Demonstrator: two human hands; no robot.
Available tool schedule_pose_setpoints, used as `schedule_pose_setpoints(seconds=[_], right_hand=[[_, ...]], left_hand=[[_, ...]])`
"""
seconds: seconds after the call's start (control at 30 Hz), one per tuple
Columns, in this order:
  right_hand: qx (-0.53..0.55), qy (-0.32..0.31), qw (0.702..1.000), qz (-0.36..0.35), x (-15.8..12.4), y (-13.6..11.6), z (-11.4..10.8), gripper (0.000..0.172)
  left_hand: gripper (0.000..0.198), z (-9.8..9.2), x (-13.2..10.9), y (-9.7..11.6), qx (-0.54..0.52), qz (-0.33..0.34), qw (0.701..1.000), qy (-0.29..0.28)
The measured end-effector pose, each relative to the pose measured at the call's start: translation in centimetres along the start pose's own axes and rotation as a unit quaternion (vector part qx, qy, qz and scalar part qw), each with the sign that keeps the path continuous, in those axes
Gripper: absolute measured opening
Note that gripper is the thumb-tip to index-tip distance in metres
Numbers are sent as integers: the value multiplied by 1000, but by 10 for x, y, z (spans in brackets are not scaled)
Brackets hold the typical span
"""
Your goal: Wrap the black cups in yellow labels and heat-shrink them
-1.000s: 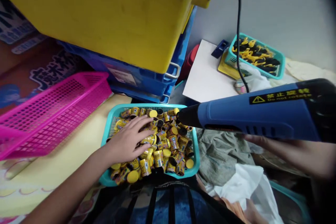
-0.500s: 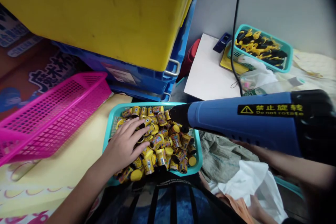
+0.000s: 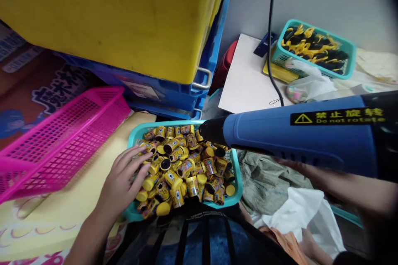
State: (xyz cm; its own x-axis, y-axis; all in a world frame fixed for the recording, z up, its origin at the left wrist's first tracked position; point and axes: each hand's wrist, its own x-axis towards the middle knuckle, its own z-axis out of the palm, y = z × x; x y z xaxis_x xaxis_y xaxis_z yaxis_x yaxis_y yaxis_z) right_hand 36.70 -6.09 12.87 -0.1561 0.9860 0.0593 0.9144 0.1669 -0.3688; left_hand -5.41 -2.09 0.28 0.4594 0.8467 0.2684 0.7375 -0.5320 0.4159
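A turquoise basket [image 3: 239,182] holds many small yellow-labelled jars [image 3: 185,167], some with yellow lids showing and some with dark open ends. My left hand [image 3: 122,178] rests over the basket's left side, fingers stretched and slightly apart, at the jars there. I cannot see any jar gripped in it. A blue heat gun [image 3: 264,132] with a black nozzle reaches in from the right, its tip above the jars at the basket's far right. Beneath its body, my right hand [image 3: 290,166] grips it; most of the fingers are hidden by the gun.
A pink basket [image 3: 77,145] stands at left. Stacked yellow [image 3: 124,20] and blue crates [image 3: 174,95] rise directly beyond the jars. Behind the gun's black cord [image 3: 271,41] are a white board [image 3: 245,76] and another turquoise basket [image 3: 351,60] of black-and-yellow items. White plastic [image 3: 298,215] lies lower right.
My left hand has drawn back leftward from the middle jars to the basket's left edge. The heat gun has tilted a little, its rear end higher, with the nozzle still over the jars.
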Motion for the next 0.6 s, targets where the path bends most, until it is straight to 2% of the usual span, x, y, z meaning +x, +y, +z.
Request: schedule_pose_setpoints(seconds=[0.13, 0.23, 0.3, 0.4, 0.5, 0.6], right_hand=[[37, -2, 999, -12, -2, 6, -2, 42], [45, -3, 999, 11, 0, 4, -6, 44], [53, -5, 998, 18, 7, 0, -9, 48], [50, 34, 998, 12, 20, -6, -10, 51], [21, 69, 997, 8, 25, -7, -10, 52], [-8, 96, 995, 36, 16, -2, -10, 56]], left_hand=[[29, -1, -5, -4, 9, 5, 1000, -4], [29, -4, 1, -1, 8, 13, 1000, 5], [28, -4, 13, 5, 3, 38, 999, 6], [25, 3, 42, 24, 2, 108, 994, -12], [29, 20, 78, 47, 12, 143, 987, -77], [37, 36, 101, 63, 58, 82, 980, -170]])
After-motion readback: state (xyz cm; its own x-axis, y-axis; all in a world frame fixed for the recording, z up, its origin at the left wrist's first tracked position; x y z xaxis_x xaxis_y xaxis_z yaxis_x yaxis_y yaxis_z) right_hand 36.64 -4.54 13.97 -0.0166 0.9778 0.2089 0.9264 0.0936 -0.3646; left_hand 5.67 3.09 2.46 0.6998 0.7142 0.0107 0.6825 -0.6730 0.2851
